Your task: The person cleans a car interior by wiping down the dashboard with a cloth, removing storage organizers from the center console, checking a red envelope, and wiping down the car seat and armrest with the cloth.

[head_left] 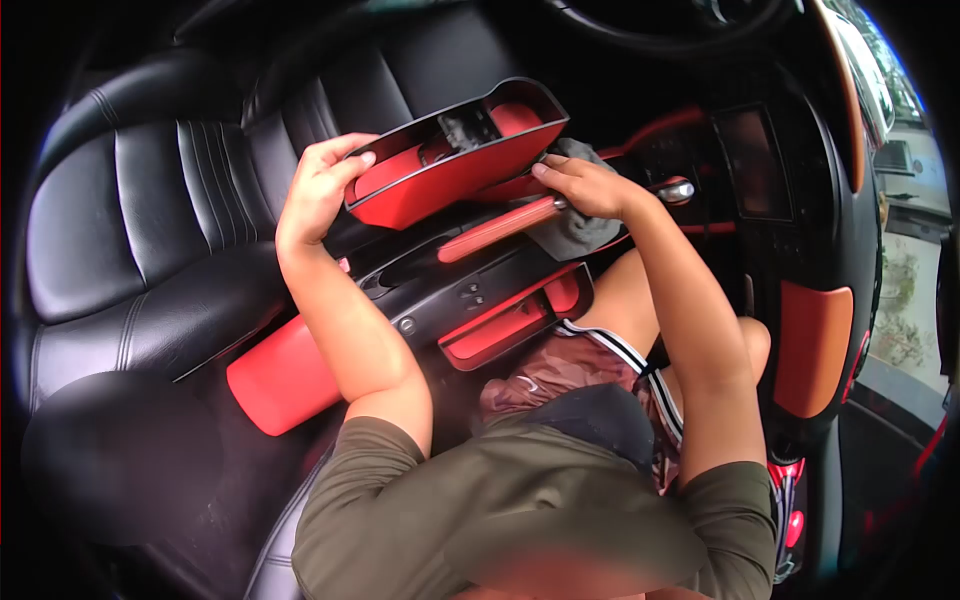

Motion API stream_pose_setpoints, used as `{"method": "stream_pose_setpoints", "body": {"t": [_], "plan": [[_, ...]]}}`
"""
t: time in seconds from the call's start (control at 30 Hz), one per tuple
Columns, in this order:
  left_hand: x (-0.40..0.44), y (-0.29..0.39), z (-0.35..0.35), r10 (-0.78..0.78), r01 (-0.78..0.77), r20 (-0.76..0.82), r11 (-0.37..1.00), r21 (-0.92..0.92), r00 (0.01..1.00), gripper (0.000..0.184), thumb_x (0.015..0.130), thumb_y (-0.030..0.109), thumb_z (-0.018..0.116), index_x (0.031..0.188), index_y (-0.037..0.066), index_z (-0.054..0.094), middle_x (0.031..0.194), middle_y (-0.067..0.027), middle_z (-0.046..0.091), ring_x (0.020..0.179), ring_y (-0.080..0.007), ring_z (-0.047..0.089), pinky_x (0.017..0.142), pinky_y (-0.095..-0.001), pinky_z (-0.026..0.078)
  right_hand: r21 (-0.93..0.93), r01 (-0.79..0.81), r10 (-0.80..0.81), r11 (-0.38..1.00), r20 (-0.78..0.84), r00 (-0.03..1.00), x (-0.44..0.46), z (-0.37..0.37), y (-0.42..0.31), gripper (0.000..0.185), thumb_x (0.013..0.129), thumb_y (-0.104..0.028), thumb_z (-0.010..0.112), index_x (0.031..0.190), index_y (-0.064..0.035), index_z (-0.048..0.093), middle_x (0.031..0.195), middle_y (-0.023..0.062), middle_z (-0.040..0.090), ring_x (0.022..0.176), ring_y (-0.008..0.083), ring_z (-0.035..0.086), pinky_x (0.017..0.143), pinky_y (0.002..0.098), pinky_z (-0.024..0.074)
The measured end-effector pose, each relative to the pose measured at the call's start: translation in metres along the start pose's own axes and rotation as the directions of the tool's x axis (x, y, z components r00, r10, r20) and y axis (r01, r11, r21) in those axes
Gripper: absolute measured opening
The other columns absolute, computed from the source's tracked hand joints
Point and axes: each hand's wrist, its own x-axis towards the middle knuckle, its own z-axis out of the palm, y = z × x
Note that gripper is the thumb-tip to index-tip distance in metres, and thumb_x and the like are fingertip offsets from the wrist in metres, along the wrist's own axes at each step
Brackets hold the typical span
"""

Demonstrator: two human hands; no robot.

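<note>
My left hand (pixel 322 188) grips the near-left end of a red and black car seat gap organizer (pixel 440 190), its thumb over the rim. The organizer is tilted above the centre console, its open top showing a red lining and a dark patch inside that I cannot make out. My right hand (pixel 588 187) is closed on a grey cloth (pixel 575 235), close to the organizer's other end. Just under the organizer is the red handbrake lever (pixel 500 230). A second red and black organizer (pixel 500 335) sits between the console and my seat.
The black driver's seat (pixel 80 210) lies beyond the console. A red armrest (pixel 285 380) is at the console's rear. To the right are the gear knob (pixel 678 191), a screen (pixel 752 165) and the dashboard (pixel 825 230). Part of the steering wheel (pixel 670 45) shows at the top.
</note>
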Motion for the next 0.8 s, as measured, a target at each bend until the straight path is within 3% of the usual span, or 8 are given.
{"method": "stream_pose_setpoints", "body": {"t": [0.17, 0.37, 0.53, 0.63, 0.67, 0.7, 0.77, 0.8], "plan": [[-0.010, -0.021, -0.001, -0.141, 0.137, 0.020, 0.982, 0.131, 0.990, 0.029, 0.099, 0.007, 0.063, 0.124, -0.003, 0.073, 0.099, -0.0030, 0.075, 0.089, -0.0101, 0.068, 0.087, -0.0270, 0.053, 0.176, 0.200, -0.161, 0.964, -0.216, 0.963, -0.042, 0.013, 0.044, 0.048, 0.113, -0.033, 0.044, 0.121, 0.0066, 0.070, 0.131, 0.0092, 0.059, 0.124, 0.0235, 0.056, 0.109, 0.0354, 0.0414], [-0.045, -0.062, -0.002, -0.093, 0.113, -0.102, 0.971, 0.209, 0.990, 0.032, 0.100, 0.008, 0.065, 0.130, -0.004, 0.070, 0.111, -0.0066, 0.076, 0.100, -0.0141, 0.069, 0.095, -0.0301, 0.054, -0.012, 0.371, -0.357, 0.929, -0.304, 0.883, -0.050, 0.048, 0.064, 0.031, 0.105, -0.017, 0.057, 0.125, 0.0035, 0.068, 0.140, 0.0155, 0.058, 0.128, 0.0310, 0.058, 0.107, 0.0373, 0.0455], [-0.053, -0.082, 0.013, -0.103, 0.122, -0.130, 0.982, 0.143, 0.986, 0.032, 0.103, 0.009, 0.063, 0.132, -0.004, 0.068, 0.117, -0.0109, 0.075, 0.104, -0.0178, 0.069, 0.096, -0.0322, 0.054, -0.039, 0.441, -0.295, 0.896, -0.797, 0.528, -0.089, 0.060, 0.042, 0.016, 0.090, -0.003, 0.072, 0.105, -0.0014, 0.076, 0.111, 0.0141, 0.071, 0.099, 0.0317, 0.072, 0.085, 0.0359, 0.0573], [-0.064, -0.086, 0.018, 0.039, 0.094, -0.197, 0.780, 0.618, 0.980, 0.034, 0.101, 0.011, 0.065, 0.132, -0.001, 0.068, 0.120, -0.0127, 0.073, 0.111, -0.0214, 0.068, 0.101, -0.0341, 0.053, 0.386, 0.466, 0.024, 0.796, -0.789, 0.614, -0.117, 0.056, 0.058, 0.031, 0.084, 0.004, 0.076, 0.113, -0.0011, 0.066, 0.113, 0.0100, 0.069, 0.105, 0.0197, 0.069, 0.093, 0.0316, 0.0546], [-0.068, -0.084, 0.021, 0.350, -0.142, -0.021, 0.433, 0.890, 0.936, 0.037, 0.097, 0.013, 0.069, 0.132, 0.000, 0.068, 0.125, -0.0153, 0.070, 0.119, -0.0245, 0.065, 0.104, -0.0354, 0.051, 0.426, 0.515, 0.016, 0.744, -0.782, 0.623, -0.124, 0.057, 0.069, 0.036, 0.084, 0.005, 0.076, 0.116, -0.0013, 0.063, 0.114, 0.0094, 0.068, 0.107, 0.0187, 0.067, 0.095, 0.0317, 0.0536], [-0.076, -0.067, 0.043, 0.481, -0.084, -0.081, 0.311, 0.947, 0.873, 0.043, 0.091, 0.013, 0.074, 0.132, 0.000, 0.068, 0.129, -0.0175, 0.067, 0.124, -0.0313, 0.063, 0.106, -0.0391, 0.050, 0.458, 0.559, 0.011, 0.691, -0.780, 0.625, -0.129, 0.060, 0.085, 0.041, 0.084, 0.007, 0.076, 0.120, -0.0014, 0.059, 0.116, 0.0089, 0.066, 0.110, 0.0177, 0.065, 0.098, 0.0319, 0.0526], [-0.080, -0.041, 0.113, 0.661, -0.159, -0.366, 0.594, 0.788, 0.655, 0.051, 0.089, 0.015, 0.080, 0.134, 0.000, 0.065, 0.132, -0.0188, 0.066, 0.126, -0.0326, 0.061, 0.112, -0.0415, 0.046, 0.498, 0.548, 0.022, 0.672, -0.753, 0.658, -0.157, 0.052, 0.101, 0.052, 0.084, 0.009, 0.075, 0.128, -0.0017, 0.051, 0.121, 0.0090, 0.062, 0.117, 0.0175, 0.062, 0.104, 0.0324, 0.0497], [-0.086, -0.025, 0.172, 0.623, -0.259, -0.396, 0.702, 0.664, 0.675, 0.056, 0.084, 0.015, 0.083, 0.135, 0.000, 0.064, 0.132, -0.0200, 0.065, 0.126, -0.0361, 0.060, 0.113, -0.0428, 0.045, 0.470, 0.589, 0.006, 0.658, -0.785, 0.619, -0.165, 0.051, 0.109, 0.050, 0.084, 0.009, 0.075, 0.128, -0.0012, 0.052, 0.121, 0.0095, 0.062, 0.116, 0.0175, 0.062, 0.104, 0.0324, 0.0502]]}}
